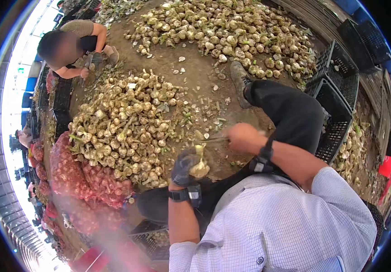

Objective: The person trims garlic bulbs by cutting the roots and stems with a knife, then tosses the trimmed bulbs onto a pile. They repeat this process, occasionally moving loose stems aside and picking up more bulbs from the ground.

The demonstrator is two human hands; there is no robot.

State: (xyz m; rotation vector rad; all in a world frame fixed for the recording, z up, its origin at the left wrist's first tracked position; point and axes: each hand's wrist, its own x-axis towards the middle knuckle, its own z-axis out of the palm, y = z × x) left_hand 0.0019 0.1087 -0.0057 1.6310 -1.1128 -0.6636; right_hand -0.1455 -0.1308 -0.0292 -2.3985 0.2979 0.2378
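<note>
My left hand point(183, 168), in a dark glove, is wrapped around a garlic bulb point(199, 169) with its pale cut stem pointing up. In my bare right hand point(245, 138), smeared by motion, is a knife point(214, 139) whose thin blade points left, just above and right of the bulb's stem. Beyond both hands, stem pieces and peelings point(187, 117) litter the dirt floor. A heap of garlic bulbs point(118, 124) lies to the left of my hands.
Another garlic pile point(231, 27) spreads across the far side. Black crates point(338, 120) stand to my right, red mesh sacks of garlic point(75, 165) to my left. At the upper left a co-worker point(71, 45) crouches, hands near the heap. My boot point(241, 84) rests on the dirt.
</note>
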